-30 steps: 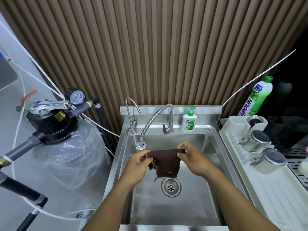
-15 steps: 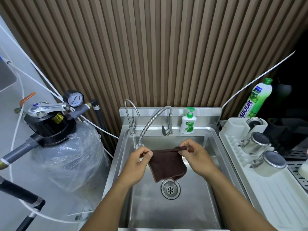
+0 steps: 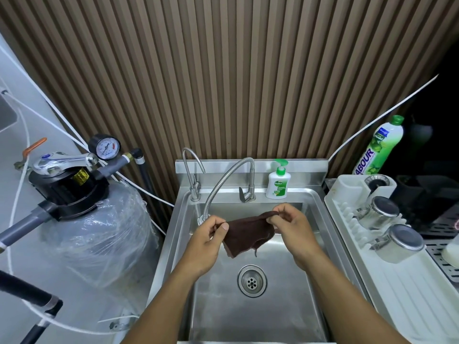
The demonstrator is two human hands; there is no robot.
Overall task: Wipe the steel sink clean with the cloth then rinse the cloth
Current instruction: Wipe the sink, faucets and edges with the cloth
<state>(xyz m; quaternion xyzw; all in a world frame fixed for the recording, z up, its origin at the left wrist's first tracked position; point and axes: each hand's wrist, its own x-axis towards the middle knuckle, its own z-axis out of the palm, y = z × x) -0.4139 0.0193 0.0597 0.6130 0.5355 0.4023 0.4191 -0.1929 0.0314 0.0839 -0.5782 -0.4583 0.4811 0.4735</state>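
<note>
A dark brown cloth (image 3: 247, 234) hangs spread above the steel sink (image 3: 250, 319), held by its two upper corners. My left hand (image 3: 207, 240) pinches the left corner and my right hand (image 3: 290, 228) pinches the right corner, a little higher. The cloth's lower edge dangles over the basin, above the round drain (image 3: 252, 281). A flexible steel tap (image 3: 224, 184) arches down to an outlet just left of my left hand; no water shows. A thinner gooseneck tap (image 3: 190, 170) stands at the sink's back left.
A handwash pump bottle (image 3: 278, 183) stands on the sink's back ledge. To the right, a white drying rack (image 3: 387, 264) holds steel cups (image 3: 395, 242), with a green dish-soap bottle (image 3: 378, 147) behind. On the left stands a plastic-wrapped filter tank (image 3: 94, 229) with hoses.
Both hands have drawn apart and the cloth has opened out from a bunched fold to a spread sheet. It now hangs a little higher, further from the drain.
</note>
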